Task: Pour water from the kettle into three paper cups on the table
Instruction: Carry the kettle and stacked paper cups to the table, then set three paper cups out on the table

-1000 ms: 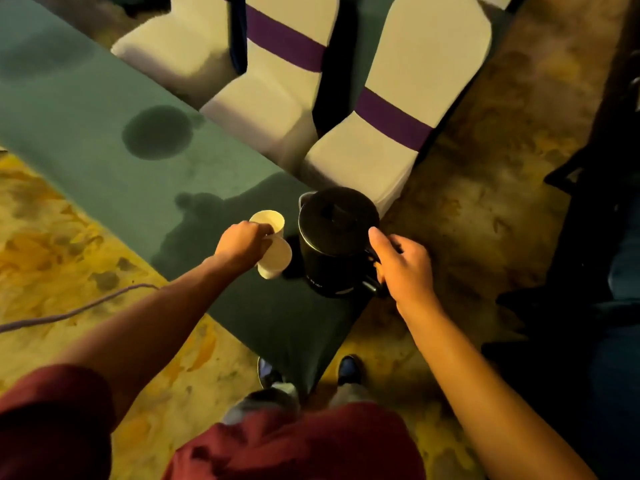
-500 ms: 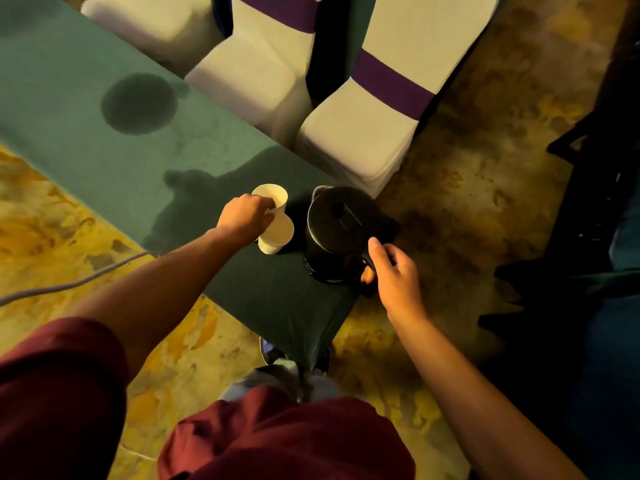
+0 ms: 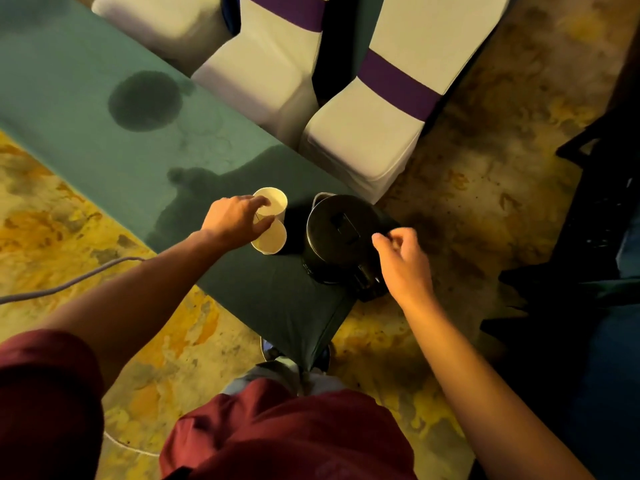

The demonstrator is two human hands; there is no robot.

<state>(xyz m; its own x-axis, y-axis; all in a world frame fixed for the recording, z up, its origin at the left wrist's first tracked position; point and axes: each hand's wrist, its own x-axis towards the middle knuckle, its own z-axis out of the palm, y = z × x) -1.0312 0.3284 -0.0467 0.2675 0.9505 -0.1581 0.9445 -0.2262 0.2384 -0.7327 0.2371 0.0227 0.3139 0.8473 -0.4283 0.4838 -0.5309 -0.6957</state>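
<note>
Kettle (image 3: 341, 237) stands black and lidded near the table (image 3: 86, 109) corner. My right hand (image 3: 403, 263) hovers just beside its handle, fingers loosely curled, holding nothing. My left hand (image 3: 235, 221) pinches the paper cups (image 3: 270, 220) (two rims visible, seemingly nested) just left of the kettle. I'd separate and space the cups upright before lifting the kettle.

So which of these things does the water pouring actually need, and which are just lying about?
For the job:
- black kettle, lid closed, on the table
- paper cups, two visible, left hand on them
- right hand, beside the kettle, holding nothing
- green table

Just there:
- covered chairs with purple bands
- cable on the carpet
- dark stain on the cloth
</note>
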